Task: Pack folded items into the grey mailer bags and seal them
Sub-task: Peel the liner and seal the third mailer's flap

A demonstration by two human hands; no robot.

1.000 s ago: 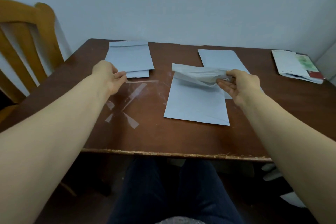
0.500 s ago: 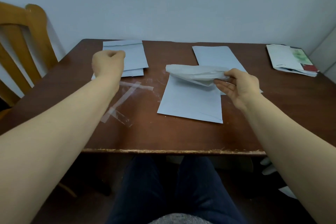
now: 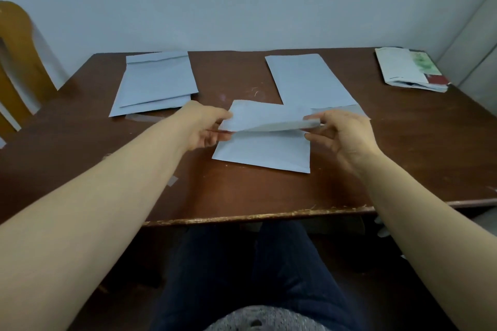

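Left of centre, one end of the flap (image 3: 266, 119) is pinched by the left hand (image 3: 205, 129); the mailer bag (image 3: 265, 153) lies mid-frame, the flap's other end pinched by the right hand (image 3: 345, 135). Sealing is judged begun (the flap must be pressed flat next). Earlier the left hand was clenched, apart.

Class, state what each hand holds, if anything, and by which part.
The middle mailer bag, by its raised top flap: the left hand pinches the flap's left end, the right hand its right end.
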